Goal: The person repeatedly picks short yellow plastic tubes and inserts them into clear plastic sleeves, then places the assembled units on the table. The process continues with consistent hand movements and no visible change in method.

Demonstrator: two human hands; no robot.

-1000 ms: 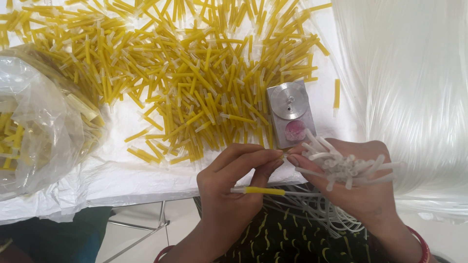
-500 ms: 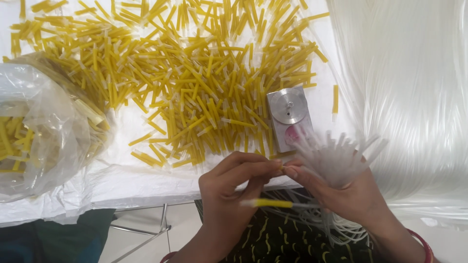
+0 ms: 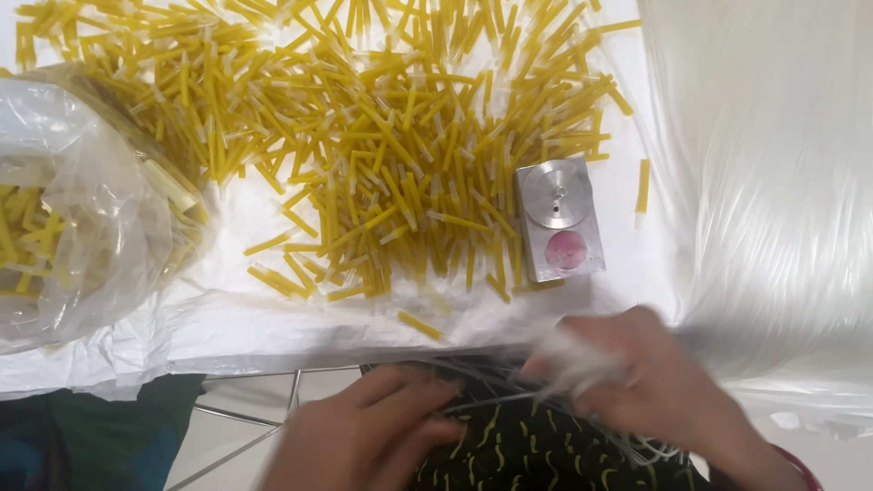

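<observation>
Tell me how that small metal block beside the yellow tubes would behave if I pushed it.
The metal block looks solid, so probably heavy for its size. It lies flat and low, so it should slide, not tip or roll. The white plastic sheet under it may bunch up.

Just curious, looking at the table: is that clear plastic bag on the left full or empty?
Partly filled. Yellow sticks show through the clear plastic bag, the same kind as the loose yellow pile beside it.
</observation>
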